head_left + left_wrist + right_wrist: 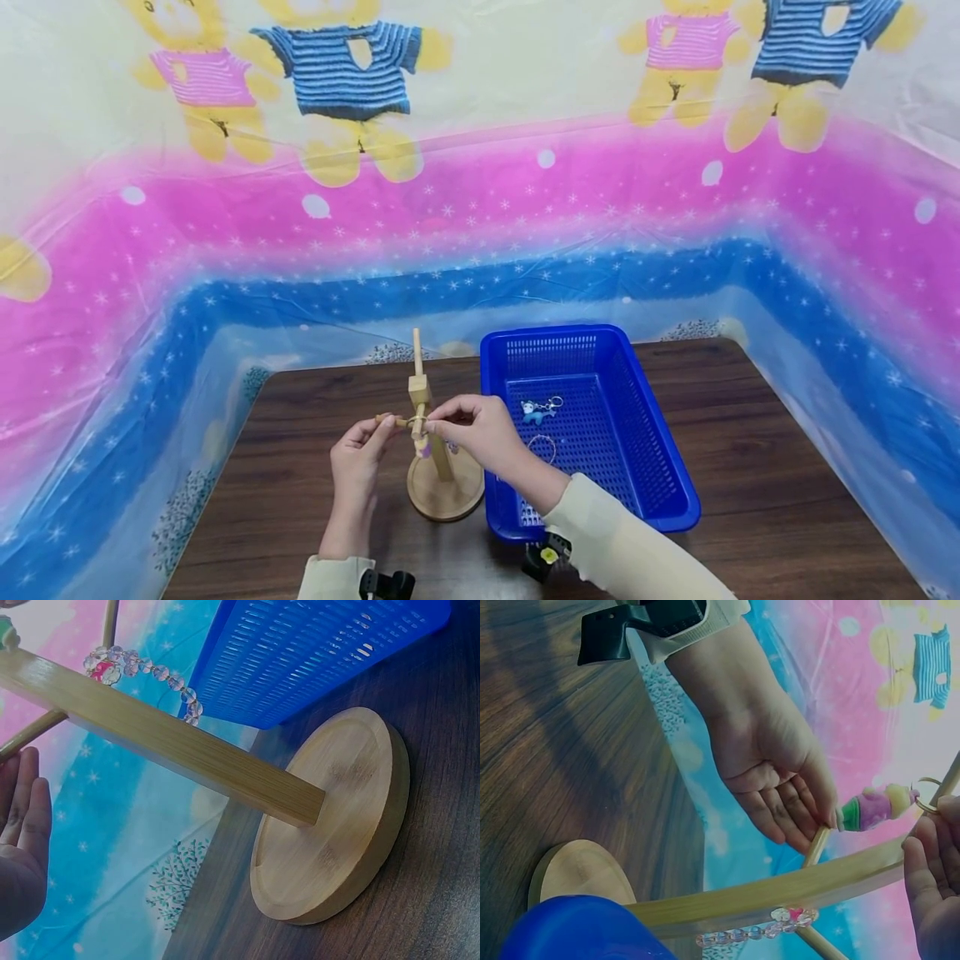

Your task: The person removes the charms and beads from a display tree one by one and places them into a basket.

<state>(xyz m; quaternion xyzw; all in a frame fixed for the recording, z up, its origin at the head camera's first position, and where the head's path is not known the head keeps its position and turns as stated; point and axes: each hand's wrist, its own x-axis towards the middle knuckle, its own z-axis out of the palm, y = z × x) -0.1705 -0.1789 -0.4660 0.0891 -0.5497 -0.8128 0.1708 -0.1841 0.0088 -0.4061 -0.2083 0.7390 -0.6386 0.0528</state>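
A wooden stand (442, 467) with a round base (330, 817) and side pegs stands left of the basket. My left hand (356, 467) pinches the end of a peg (34, 735) on the stand's left side. My right hand (472, 429) pinches the metal ring (928, 796) of a keychain at another peg's tip. Whether the ring encircles that peg cannot be told. From the ring hangs a small purple, yellow and green figure (874, 808). A pink clear-bead bracelet (161, 673) hangs on a peg across the post.
A blue basket (660, 450) stands on the dark wooden table (765, 467), right beside the stand. Inside lie a keychain with a blue figure (536, 412) and a beaded bracelet (553, 450). A printed cloth (465, 283) hangs behind the table.
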